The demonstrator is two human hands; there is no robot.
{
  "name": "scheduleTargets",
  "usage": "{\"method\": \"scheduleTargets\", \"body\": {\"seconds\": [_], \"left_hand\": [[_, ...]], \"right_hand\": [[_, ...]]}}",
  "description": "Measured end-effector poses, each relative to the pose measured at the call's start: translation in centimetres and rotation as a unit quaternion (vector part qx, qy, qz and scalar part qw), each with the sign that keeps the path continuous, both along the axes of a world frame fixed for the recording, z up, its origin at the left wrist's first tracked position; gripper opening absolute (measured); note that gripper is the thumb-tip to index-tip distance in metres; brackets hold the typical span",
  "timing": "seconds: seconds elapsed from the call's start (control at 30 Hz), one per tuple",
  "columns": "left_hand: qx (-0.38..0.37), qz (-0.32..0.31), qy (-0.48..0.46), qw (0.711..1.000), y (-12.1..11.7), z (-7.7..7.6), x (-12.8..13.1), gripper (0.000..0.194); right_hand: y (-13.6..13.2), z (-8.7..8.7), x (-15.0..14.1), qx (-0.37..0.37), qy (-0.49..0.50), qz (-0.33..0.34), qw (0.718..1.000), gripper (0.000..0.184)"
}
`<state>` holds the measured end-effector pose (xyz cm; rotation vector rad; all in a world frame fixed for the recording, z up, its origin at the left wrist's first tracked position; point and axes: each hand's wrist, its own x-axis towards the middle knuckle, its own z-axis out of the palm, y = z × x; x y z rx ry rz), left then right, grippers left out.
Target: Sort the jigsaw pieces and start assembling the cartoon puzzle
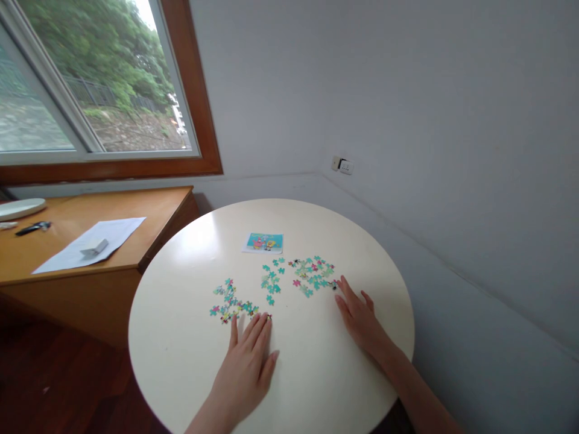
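The left grip (244, 367) is released, palm down, with fingers stretched out and thumb apart, at the surface of the round, smooth, cream-white counter (312, 374). Just ahead of its fingertips lies a scattered left group of small, flat, teal, pink and yellow jigsaw pieces (231, 300), the nearest of them at the fingertips. One small multicoloured jigsaw piece (270, 316) shows by the tip of the index finger.

The right grip (359, 316) is also released, its fingers loosely bent and spread, thumb and index finger apart. At their tips is a dark-patterned jigsaw piece (334, 284); whether the fingers touch it I cannot tell. Ahead and to the left of this grip spreads a right group of teal, pale green and pink jigsaw pieces (316, 280).

Between the two grips, farther forward, sits a smaller middle group of mostly teal jigsaw pieces (270, 288). Beyond that, well ahead of both grips, a rectangular teal card printed with colourful cartoon figures (266, 242) lies flat.

Far to the left of the left grip, on a brown wooden desk (167, 205), a small white block (94, 246) rests on a white paper sheet (122, 229)
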<state>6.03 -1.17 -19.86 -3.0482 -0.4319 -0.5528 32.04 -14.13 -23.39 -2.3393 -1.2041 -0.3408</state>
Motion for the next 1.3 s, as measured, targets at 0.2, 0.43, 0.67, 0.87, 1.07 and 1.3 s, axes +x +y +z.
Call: {"method": "scheduleTargets", "body": {"seconds": [0.2,0.43,0.67,0.87,1.07,1.3], "left_hand": [[0.007,0.005,0.011,1.000,0.0,-0.1,0.0,0.047],[-0.008,0.000,0.008,1.000,-0.1,0.2,0.0,0.049],[-0.018,0.001,0.022,1.000,-0.3,0.8,0.0,0.052],[-0.013,-0.001,0.020,1.000,-0.3,0.5,-0.1,0.057],[-0.007,0.003,0.012,1.000,-0.3,0.5,-0.1,0.048],[-0.007,0.004,0.013,1.000,-0.2,0.4,-0.2,0.047]], "right_hand": [[-0.6,1.0,-1.3,-0.004,-0.086,-0.042,0.995,0.047],[-1.8,2.0,-5.7,-0.020,-0.125,-0.030,0.992,0.044],[0.2,2.6,-11.7,-0.012,-0.065,0.107,0.992,0.046],[1.4,4.8,-13.8,-0.051,0.000,0.254,0.966,0.058],[1.3,3.2,-7.1,-0.004,-0.055,0.090,0.994,0.049],[-0.1,0.6,-3.0,-0.056,-0.097,-0.031,0.993,0.047]]}}
